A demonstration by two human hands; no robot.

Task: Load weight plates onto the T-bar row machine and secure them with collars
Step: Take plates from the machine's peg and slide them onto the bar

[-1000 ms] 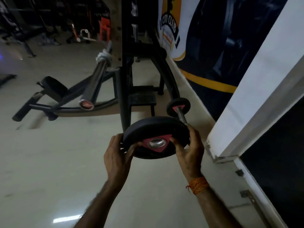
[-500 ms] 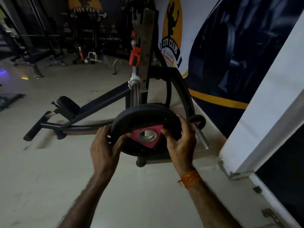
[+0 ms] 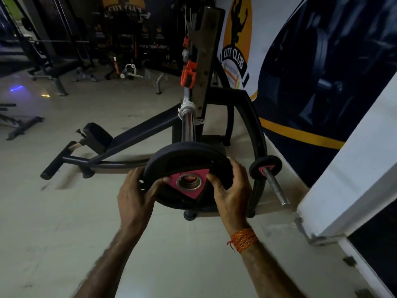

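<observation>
I hold a black weight plate with a pink triangle around its steel hub, one hand on each side. My left hand grips its left rim and my right hand its right rim. The plate's hole lines up with the end of the chrome loading sleeve of the black T-bar row machine; the sleeve's tip shows inside the hub. An orange collar and a white collar sit higher on that bar.
A small black plate rests on a chrome storage peg at the right, close to my right hand. A banner wall and a white pillar stand on the right. More gym machines fill the dark background on the left.
The plate has swung from beside the storage peg to the end of the loading sleeve, both hands staying on it. The view has closed in on the machine.
</observation>
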